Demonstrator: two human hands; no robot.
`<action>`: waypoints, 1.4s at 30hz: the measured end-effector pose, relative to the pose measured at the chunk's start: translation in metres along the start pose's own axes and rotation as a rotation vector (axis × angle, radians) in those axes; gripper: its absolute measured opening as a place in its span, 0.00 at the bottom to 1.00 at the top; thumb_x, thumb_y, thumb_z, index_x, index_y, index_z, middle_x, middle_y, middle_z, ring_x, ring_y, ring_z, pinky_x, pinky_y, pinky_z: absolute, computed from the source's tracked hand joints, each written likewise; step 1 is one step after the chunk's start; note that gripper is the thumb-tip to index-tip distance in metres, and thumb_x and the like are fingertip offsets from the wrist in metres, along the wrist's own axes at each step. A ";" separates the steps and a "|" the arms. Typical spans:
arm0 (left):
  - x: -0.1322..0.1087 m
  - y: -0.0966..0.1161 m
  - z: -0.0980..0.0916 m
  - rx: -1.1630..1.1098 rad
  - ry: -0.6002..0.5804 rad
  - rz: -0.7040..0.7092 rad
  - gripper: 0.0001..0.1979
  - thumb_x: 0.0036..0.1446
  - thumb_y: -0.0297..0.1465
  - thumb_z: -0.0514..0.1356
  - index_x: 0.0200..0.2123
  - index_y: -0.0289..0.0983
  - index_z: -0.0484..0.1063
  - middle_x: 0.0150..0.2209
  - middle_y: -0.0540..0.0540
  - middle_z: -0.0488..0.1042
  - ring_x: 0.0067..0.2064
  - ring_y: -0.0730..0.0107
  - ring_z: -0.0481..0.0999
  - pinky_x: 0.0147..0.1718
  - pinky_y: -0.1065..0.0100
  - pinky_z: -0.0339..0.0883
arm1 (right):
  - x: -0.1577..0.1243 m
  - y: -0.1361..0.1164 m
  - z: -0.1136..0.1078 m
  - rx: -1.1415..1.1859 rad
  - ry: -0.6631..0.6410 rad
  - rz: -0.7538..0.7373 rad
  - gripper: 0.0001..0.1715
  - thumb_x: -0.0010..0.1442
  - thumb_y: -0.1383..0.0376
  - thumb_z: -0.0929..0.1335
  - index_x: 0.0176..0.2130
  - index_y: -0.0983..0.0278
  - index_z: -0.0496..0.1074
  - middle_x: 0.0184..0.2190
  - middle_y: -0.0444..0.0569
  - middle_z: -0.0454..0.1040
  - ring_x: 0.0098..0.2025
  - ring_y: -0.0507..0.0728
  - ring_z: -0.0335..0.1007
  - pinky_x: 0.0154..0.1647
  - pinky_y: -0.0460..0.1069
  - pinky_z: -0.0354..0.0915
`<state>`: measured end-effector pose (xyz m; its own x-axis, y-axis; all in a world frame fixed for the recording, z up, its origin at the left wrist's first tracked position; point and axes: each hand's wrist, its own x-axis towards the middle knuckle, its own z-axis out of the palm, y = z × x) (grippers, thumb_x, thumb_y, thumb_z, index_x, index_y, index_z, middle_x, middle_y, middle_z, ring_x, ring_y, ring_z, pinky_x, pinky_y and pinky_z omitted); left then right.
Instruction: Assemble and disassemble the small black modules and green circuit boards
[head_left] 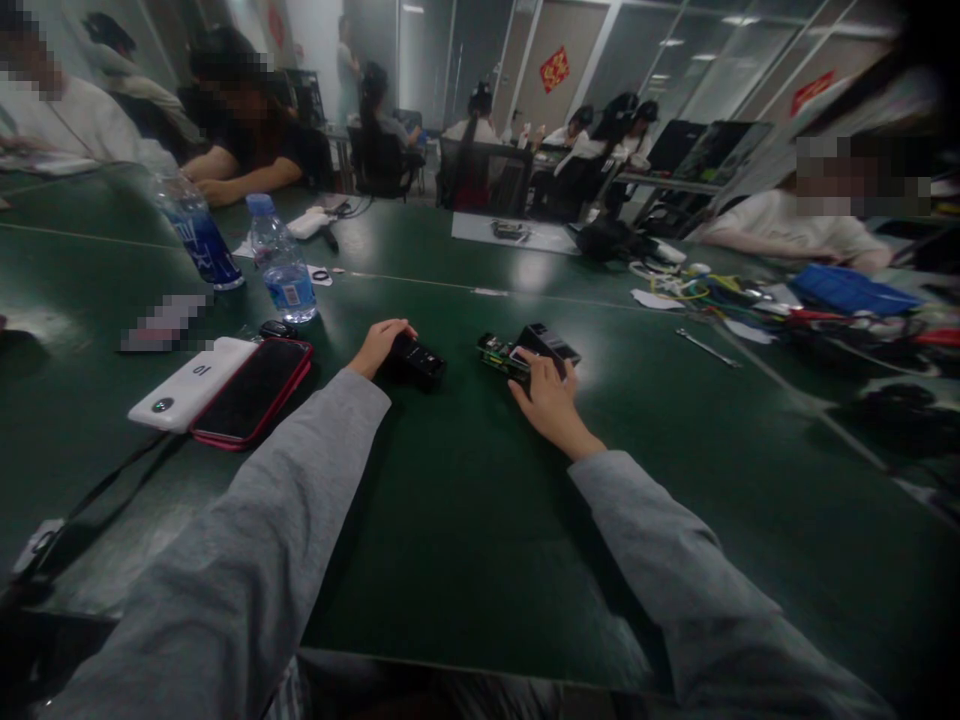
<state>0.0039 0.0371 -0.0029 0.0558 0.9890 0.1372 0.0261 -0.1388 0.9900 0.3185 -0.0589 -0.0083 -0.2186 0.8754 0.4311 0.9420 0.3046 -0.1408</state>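
Observation:
In the head view, my left hand (379, 346) is closed round the far left end of a small black plastic case (421, 364) lying on the green tabletop. Its fingertips curl over the far side, partly hidden. A hand's width to the right, my right hand (551, 402) holds a green circuit board (493, 350) low at the table, thumb on the near side and fingers over the top. Just behind those fingers sits another black box-shaped piece (553, 346), touching or very close to the board; which of the two I cannot tell.
Left of my arm lie a red-cased phone (251, 392) and a white power bank (193, 384). Two plastic bottles (283, 262) stand behind them. At right are a wrench (707, 348), tangled cables (705, 290) and a blue tray (855, 290). Other people sit around the table.

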 end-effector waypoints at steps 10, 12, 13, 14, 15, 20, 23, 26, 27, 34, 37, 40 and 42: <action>0.001 0.000 0.000 0.055 0.007 0.038 0.17 0.52 0.42 0.55 0.25 0.36 0.75 0.30 0.45 0.74 0.35 0.64 0.71 0.40 0.64 0.62 | 0.000 0.000 -0.001 -0.008 -0.012 0.007 0.31 0.66 0.58 0.59 0.65 0.61 0.51 0.56 0.57 0.64 0.61 0.64 0.58 0.66 0.69 0.35; 0.001 0.000 0.000 0.061 0.002 0.046 0.17 0.52 0.42 0.55 0.25 0.36 0.75 0.29 0.45 0.73 0.35 0.64 0.70 0.40 0.64 0.62 | 0.000 0.000 -0.001 -0.008 -0.012 0.007 0.31 0.66 0.58 0.59 0.65 0.62 0.51 0.55 0.57 0.64 0.61 0.64 0.58 0.66 0.68 0.35; 0.001 0.001 0.000 0.063 0.002 0.048 0.17 0.52 0.43 0.55 0.24 0.36 0.75 0.29 0.45 0.73 0.35 0.64 0.70 0.40 0.64 0.62 | 0.000 0.000 0.000 -0.010 -0.011 0.008 0.31 0.66 0.58 0.58 0.65 0.62 0.51 0.55 0.57 0.64 0.61 0.64 0.58 0.66 0.68 0.35; 0.000 0.001 0.000 0.066 0.002 0.049 0.17 0.52 0.42 0.55 0.24 0.36 0.75 0.29 0.45 0.73 0.35 0.64 0.70 0.40 0.64 0.62 | 0.000 0.000 0.000 -0.013 -0.009 0.008 0.31 0.66 0.58 0.58 0.65 0.62 0.51 0.55 0.58 0.64 0.61 0.64 0.58 0.66 0.68 0.35; 0.000 0.001 0.000 0.069 0.005 0.048 0.17 0.52 0.42 0.55 0.24 0.36 0.75 0.29 0.45 0.73 0.35 0.64 0.70 0.40 0.64 0.62 | 0.000 0.000 0.001 -0.015 -0.007 0.008 0.31 0.66 0.58 0.58 0.65 0.63 0.52 0.55 0.58 0.64 0.60 0.64 0.58 0.66 0.68 0.35; 0.000 0.003 0.001 0.093 0.024 0.048 0.17 0.52 0.42 0.55 0.23 0.37 0.75 0.29 0.45 0.74 0.35 0.64 0.70 0.40 0.64 0.62 | 0.000 0.000 0.002 -0.022 0.007 0.000 0.31 0.66 0.58 0.58 0.65 0.63 0.52 0.54 0.58 0.65 0.60 0.65 0.58 0.66 0.68 0.35; 0.001 0.001 0.001 0.088 0.022 0.039 0.17 0.53 0.42 0.55 0.23 0.37 0.75 0.29 0.45 0.74 0.35 0.64 0.71 0.40 0.64 0.63 | 0.000 0.000 0.001 -0.021 0.010 0.002 0.31 0.65 0.58 0.58 0.65 0.62 0.52 0.54 0.58 0.65 0.60 0.64 0.58 0.66 0.68 0.36; 0.002 -0.001 0.000 0.070 0.014 0.042 0.17 0.54 0.42 0.55 0.24 0.37 0.75 0.29 0.45 0.74 0.34 0.64 0.71 0.39 0.64 0.63 | 0.000 -0.001 0.001 -0.022 0.004 0.003 0.31 0.65 0.58 0.58 0.65 0.63 0.52 0.54 0.58 0.65 0.60 0.64 0.58 0.66 0.68 0.36; 0.002 -0.002 0.000 0.068 0.013 0.049 0.17 0.54 0.41 0.55 0.24 0.37 0.75 0.29 0.46 0.74 0.34 0.64 0.71 0.39 0.64 0.63 | 0.000 -0.001 0.001 -0.025 0.004 0.002 0.31 0.65 0.58 0.58 0.65 0.63 0.52 0.54 0.58 0.65 0.60 0.64 0.58 0.66 0.68 0.36; -0.001 0.002 0.001 0.076 0.020 0.024 0.17 0.54 0.42 0.54 0.24 0.36 0.75 0.29 0.45 0.74 0.35 0.64 0.71 0.39 0.63 0.63 | 0.000 0.000 0.002 -0.029 0.005 -0.002 0.31 0.66 0.58 0.58 0.65 0.62 0.52 0.55 0.57 0.64 0.60 0.64 0.58 0.66 0.68 0.35; -0.002 0.003 0.001 0.065 0.026 0.008 0.17 0.54 0.42 0.54 0.24 0.36 0.75 0.29 0.45 0.73 0.34 0.64 0.71 0.39 0.63 0.63 | 0.000 0.001 0.002 -0.025 0.001 0.000 0.31 0.66 0.58 0.58 0.65 0.62 0.51 0.55 0.57 0.64 0.60 0.63 0.58 0.66 0.68 0.35; -0.002 0.002 0.001 0.077 0.026 0.029 0.18 0.55 0.42 0.54 0.24 0.36 0.75 0.29 0.45 0.74 0.34 0.64 0.71 0.39 0.63 0.63 | 0.000 0.000 0.001 -0.024 -0.002 0.004 0.31 0.66 0.58 0.58 0.65 0.62 0.51 0.55 0.57 0.64 0.60 0.63 0.58 0.66 0.68 0.36; -0.001 0.001 0.000 0.102 0.020 0.060 0.18 0.56 0.41 0.53 0.25 0.36 0.76 0.29 0.45 0.74 0.35 0.64 0.71 0.41 0.63 0.63 | 0.000 -0.001 0.000 -0.026 -0.005 0.005 0.31 0.66 0.58 0.58 0.65 0.62 0.51 0.55 0.57 0.64 0.60 0.64 0.58 0.66 0.68 0.36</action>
<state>0.0040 0.0362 -0.0019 0.0403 0.9794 0.1978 0.1248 -0.2014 0.9715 0.3175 -0.0588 -0.0082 -0.2146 0.8788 0.4263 0.9494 0.2902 -0.1203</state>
